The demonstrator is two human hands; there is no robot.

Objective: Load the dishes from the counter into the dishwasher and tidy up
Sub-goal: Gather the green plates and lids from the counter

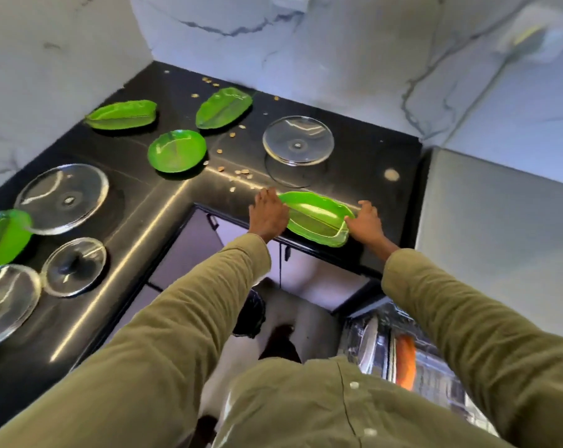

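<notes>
A green leaf-shaped plate [315, 218] lies at the front edge of the black counter [393, 202]. My left hand [268, 215] grips its left end and my right hand [365, 223] grips its right end, thumb on the rim. More green leaf plates [121, 114] [223, 106], a round green plate [176, 150] and another green plate [2, 234] lie further back and left. Clear glass plates [297, 140] [61, 197] [74, 266] [5, 302] lie on the counter too. The open dishwasher rack [435, 376] shows at the lower right.
Food crumbs [238, 173] are scattered over the counter corner. The rack holds upright plates [369, 344] and an orange dish [406, 360]. Marble walls close in the counter at the back and left. A grey panel [500, 227] stands to the right.
</notes>
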